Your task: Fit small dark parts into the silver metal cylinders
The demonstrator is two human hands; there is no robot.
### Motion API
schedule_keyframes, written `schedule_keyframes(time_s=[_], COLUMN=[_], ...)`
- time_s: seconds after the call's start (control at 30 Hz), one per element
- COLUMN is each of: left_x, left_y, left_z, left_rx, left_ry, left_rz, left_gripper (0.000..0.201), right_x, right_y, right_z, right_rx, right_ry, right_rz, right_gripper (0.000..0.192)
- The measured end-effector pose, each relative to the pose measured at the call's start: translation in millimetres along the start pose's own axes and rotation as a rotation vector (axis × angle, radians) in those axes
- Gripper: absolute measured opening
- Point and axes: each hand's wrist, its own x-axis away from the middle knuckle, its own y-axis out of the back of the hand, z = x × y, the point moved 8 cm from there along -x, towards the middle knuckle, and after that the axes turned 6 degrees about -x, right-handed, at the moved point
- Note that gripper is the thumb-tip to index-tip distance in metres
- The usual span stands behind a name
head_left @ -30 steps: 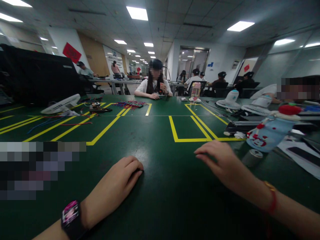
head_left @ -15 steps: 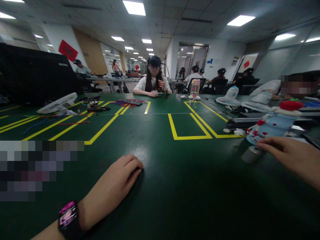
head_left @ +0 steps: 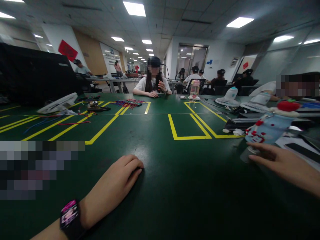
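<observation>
Head view: left hand (head_left: 113, 188) rests loosely curled and empty on the green table (head_left: 175, 186). Right hand (head_left: 282, 164), fingers spread, touches a small grey cylinder (head_left: 246, 155) beside the blue snowman-patterned bottle (head_left: 267, 128); a careless nudge could roll the cylinder away.

left hand (head_left: 117, 186) flat on green table (head_left: 175, 186), right hand (head_left: 282, 165) over small grey cylinder (head_left: 246, 155)
</observation>
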Motion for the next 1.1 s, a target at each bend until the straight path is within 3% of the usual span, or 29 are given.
schedule_keyframes(time_s=[0.1, 0.2, 0.3, 0.4, 0.47, 0.6, 0.7, 0.87, 0.97, 1.1], left_x=[1, 1, -2, -10, -19, -41, -55, -52, -43, -39], left_y=[-0.7, -1.5, 0.9, 7.5, 12.7, 15.8, 19.8, 23.4, 6.0, -20.0], left_z=[1, 2, -3, -20, -38, -76, -94, -86, -71, -64], left_rx=[0.0, -0.007, 0.007, 0.079, 0.145, 0.212, 0.249, 0.381, 0.356, 0.252], left_ry=[0.01, 0.02, 0.009, -0.003, -0.011, -0.059, -0.096, -0.067, -0.026, -0.043], left_rz=[0.007, 0.019, 0.023, 0.004, -0.021, -0.025, -0.06, -0.111, -0.041, 0.051], left_gripper=[0.019, 0.019, 0.019, 0.018, 0.018, 0.018, 0.014, 0.015, 0.015, 0.014], right_x=[9, 26, 54, 75, 80, 78, 78, 79, 81, 85], right_y=[-20, -29, -47, -65, -75, -92, -97, -90, -90, -91], right_z=[34, 110, 186, 231, 238, 226, 221, 223, 221, 222], right_rx=[-0.154, -0.327, -0.465, -0.546, -0.593, -0.726, -0.754, -0.704, -0.672, -0.649], right_ry=[0.015, 0.261, 0.487, 0.594, 0.576, 0.439, 0.405, 0.443, 0.451, 0.48], right_rz=[0.163, 0.206, 0.367, 0.474, 0.463, 0.429, 0.464, 0.458, 0.442, 0.41], right_gripper=[0.052, 0.05, 0.044, 0.042, 0.047, 0.069, 0.068, 0.049, 0.043, 0.049])
